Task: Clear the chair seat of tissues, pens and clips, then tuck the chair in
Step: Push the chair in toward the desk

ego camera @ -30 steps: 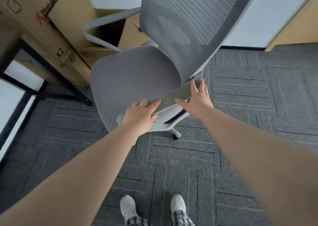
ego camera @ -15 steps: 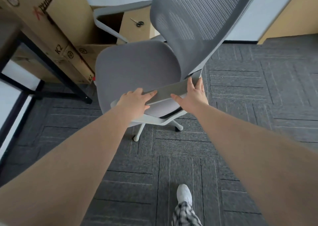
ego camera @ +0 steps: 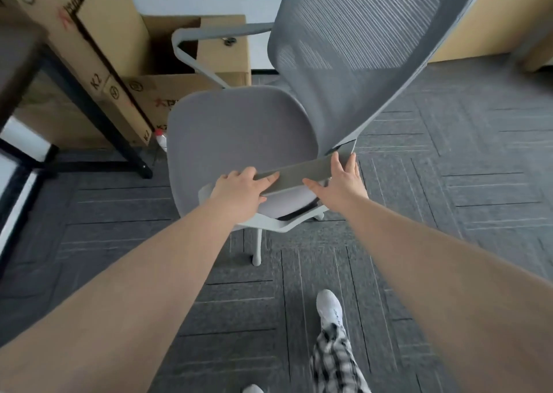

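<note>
A grey office chair stands in front of me, its bare fabric seat showing no tissues, pens or clips. The mesh backrest rises to the right. My left hand grips the front end of the near armrest. My right hand lies flat with spread fingers on the rear end of the same armrest. The far armrest curves in front of the boxes. One white base leg shows under the seat.
A black-legged desk stands at the left, its top at the frame edge. Cardboard boxes lean against the wall behind it and beyond the chair. A small white bottle sits on the grey carpet. My shoe is below.
The chair has rolled away from me toward the boxes and wall, with both hands still on the near armrest. I have stepped forward after it.
</note>
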